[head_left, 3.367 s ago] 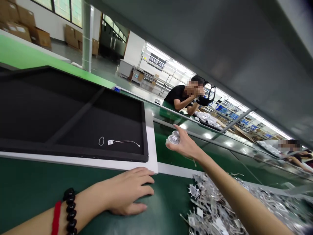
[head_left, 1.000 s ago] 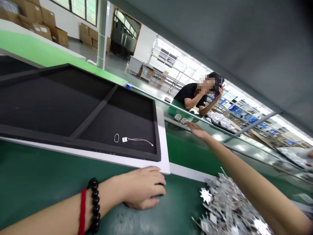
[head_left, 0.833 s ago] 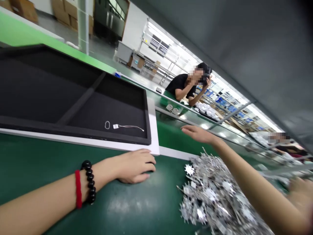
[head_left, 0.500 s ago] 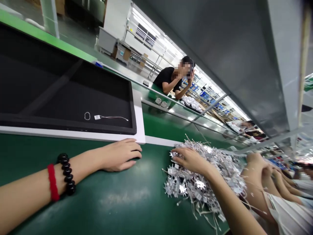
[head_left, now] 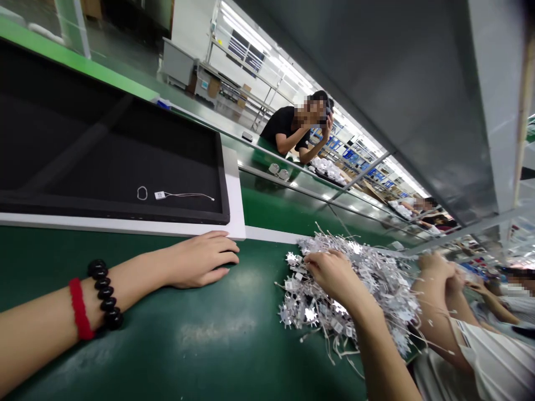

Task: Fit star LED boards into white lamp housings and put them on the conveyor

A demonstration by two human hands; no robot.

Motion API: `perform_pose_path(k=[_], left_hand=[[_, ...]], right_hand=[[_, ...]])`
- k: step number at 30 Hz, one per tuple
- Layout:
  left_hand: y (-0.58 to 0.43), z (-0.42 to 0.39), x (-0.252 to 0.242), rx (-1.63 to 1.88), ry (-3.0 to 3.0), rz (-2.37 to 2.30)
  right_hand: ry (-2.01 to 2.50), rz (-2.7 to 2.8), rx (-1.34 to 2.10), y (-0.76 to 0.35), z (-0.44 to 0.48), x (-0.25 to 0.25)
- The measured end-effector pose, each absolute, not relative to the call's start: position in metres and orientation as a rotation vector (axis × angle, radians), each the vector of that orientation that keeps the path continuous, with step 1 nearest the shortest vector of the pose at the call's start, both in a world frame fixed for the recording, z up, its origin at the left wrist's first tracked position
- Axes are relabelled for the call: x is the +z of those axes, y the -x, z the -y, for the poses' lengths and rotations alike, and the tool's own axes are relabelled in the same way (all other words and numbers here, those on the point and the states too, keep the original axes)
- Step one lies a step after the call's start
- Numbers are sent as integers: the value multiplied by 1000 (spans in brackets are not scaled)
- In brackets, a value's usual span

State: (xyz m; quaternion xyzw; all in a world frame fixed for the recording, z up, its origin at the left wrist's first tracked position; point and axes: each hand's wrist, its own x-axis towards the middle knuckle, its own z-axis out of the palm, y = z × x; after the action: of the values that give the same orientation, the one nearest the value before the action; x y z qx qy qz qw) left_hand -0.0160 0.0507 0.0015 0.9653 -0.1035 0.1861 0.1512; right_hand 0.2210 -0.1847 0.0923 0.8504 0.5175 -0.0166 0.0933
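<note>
My left hand (head_left: 200,259) lies flat on the green table, fingers apart and holding nothing, just below the corner of a black tray (head_left: 188,214). My right hand (head_left: 334,275) is at the left part of a heap of silvery star-shaped pieces (head_left: 380,278) with white wires. Its fingers are bent and pressed together, with the tips partly hidden; I cannot make out what lies between them. Inside the tray are a small white tagged piece with a thin wire (head_left: 160,195) and a thin pale loop (head_left: 142,193).
A white board (head_left: 237,214) lies under the tray. A grey metal shelf (head_left: 376,72) hangs above on the right. Beside the heap, a co-worker's arm (head_left: 434,295) reaches in. Across the line sits a person in a black shirt (head_left: 282,128).
My right hand has drawn slightly to the right over the heap, and its fingers have gone from spread to curled. My left hand stays on the table.
</note>
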Motion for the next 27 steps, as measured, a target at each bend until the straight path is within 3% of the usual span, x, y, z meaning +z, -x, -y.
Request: perform_pose_path(k=[14, 27], left_hand=[[14, -51, 3, 446, -2814, 294], [13, -50, 3, 405, -2812, 297]], right_hand=[[-2678, -1487, -63, -221, 164, 73], [-2828, -1604, 203, -225, 177, 66]])
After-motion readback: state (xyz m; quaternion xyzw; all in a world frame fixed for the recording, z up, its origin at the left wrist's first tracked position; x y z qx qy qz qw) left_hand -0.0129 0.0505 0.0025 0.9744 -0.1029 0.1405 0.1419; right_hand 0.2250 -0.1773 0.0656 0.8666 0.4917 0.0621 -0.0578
